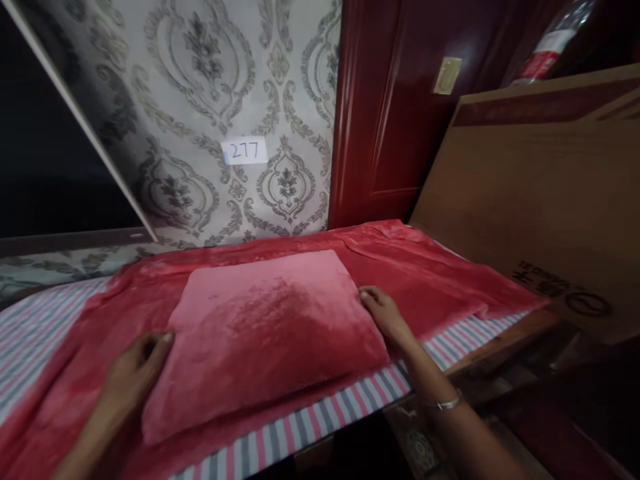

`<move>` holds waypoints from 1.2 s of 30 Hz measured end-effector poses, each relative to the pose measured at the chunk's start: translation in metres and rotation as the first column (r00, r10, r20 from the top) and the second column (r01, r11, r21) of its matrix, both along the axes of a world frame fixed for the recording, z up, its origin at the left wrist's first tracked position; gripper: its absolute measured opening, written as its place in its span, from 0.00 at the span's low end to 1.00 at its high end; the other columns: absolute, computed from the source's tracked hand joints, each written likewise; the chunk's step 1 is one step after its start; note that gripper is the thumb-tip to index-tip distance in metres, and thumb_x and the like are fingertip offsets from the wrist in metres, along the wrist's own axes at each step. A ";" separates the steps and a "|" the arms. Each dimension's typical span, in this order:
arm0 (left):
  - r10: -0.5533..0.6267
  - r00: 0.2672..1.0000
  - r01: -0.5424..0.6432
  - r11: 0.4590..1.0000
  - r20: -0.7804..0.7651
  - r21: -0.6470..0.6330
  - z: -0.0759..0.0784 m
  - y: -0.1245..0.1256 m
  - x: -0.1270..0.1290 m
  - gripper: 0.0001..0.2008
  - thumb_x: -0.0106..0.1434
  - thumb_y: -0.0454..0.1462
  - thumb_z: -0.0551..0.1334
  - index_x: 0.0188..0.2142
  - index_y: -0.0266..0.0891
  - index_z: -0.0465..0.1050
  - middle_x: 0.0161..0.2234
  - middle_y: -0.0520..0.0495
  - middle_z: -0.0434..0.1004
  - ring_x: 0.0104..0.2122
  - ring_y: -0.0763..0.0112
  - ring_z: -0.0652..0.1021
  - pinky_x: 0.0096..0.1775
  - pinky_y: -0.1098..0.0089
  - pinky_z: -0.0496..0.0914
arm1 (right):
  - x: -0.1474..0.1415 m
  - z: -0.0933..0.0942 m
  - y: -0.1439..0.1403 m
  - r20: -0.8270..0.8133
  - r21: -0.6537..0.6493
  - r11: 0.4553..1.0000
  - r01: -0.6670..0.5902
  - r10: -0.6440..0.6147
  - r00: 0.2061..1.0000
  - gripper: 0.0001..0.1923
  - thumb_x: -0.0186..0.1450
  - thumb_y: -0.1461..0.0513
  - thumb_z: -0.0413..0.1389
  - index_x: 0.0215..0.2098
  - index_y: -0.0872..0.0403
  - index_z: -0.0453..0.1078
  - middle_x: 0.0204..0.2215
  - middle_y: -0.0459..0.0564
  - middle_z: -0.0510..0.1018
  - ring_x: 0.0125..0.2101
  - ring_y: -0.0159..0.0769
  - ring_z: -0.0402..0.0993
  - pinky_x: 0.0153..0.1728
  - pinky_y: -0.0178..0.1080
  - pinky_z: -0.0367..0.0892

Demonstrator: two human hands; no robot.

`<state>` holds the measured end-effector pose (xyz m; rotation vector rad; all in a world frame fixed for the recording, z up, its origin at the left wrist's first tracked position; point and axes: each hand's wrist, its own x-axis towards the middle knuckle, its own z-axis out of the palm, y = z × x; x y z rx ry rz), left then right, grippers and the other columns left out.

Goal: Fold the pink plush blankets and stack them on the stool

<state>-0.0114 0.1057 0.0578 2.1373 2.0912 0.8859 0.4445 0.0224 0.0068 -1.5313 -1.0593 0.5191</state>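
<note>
A pink plush cushion (pixel 260 327) lies flat on a red plush blanket (pixel 425 287), its nap brushed darker across the middle and front. At the cushion's left edge is my left hand (pixel 137 367), fingers curled and thumb against the fabric. My right hand (pixel 383 310) pinches the opposite edge, partway up the side; a bracelet (pixel 447 402) circles that wrist. The fingertips of both hands are partly hidden.
A striped cloth (pixel 280 430) covers the table beneath the blanket. Behind are a patterned wall with a paper label (pixel 245 151) and a dark red door (pixel 385 100). A dark screen (pixel 60 147) stands left; a large cardboard box (pixel 540 200) is right, with a bottle (pixel 553 47) above.
</note>
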 end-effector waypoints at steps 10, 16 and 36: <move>-0.429 0.837 0.384 0.903 -0.341 -0.193 0.023 0.022 0.066 0.39 0.67 0.54 0.49 0.68 0.29 0.58 0.70 0.31 0.52 0.70 0.49 0.54 0.67 0.46 0.52 | -0.063 0.035 0.027 0.766 -0.259 0.961 -0.096 0.265 0.585 0.38 0.71 0.44 0.45 0.71 0.58 0.55 0.72 0.61 0.51 0.71 0.52 0.46 0.68 0.56 0.48; -0.410 0.796 0.349 0.912 -0.445 -0.215 -0.001 0.018 0.072 0.38 0.70 0.54 0.49 0.69 0.31 0.56 0.71 0.30 0.50 0.71 0.47 0.52 0.67 0.41 0.50 | -0.064 0.007 0.026 0.778 -0.367 0.929 -0.052 0.337 0.530 0.37 0.72 0.45 0.44 0.73 0.54 0.51 0.73 0.57 0.46 0.72 0.49 0.39 0.69 0.55 0.43; -0.426 0.815 0.362 0.903 -0.393 -0.229 -0.013 0.023 0.067 0.38 0.69 0.55 0.50 0.69 0.32 0.58 0.70 0.31 0.54 0.70 0.47 0.55 0.66 0.42 0.51 | -0.057 -0.017 0.030 0.783 -0.268 0.959 -0.094 0.273 0.559 0.36 0.72 0.44 0.44 0.72 0.53 0.53 0.72 0.58 0.50 0.72 0.49 0.41 0.68 0.57 0.45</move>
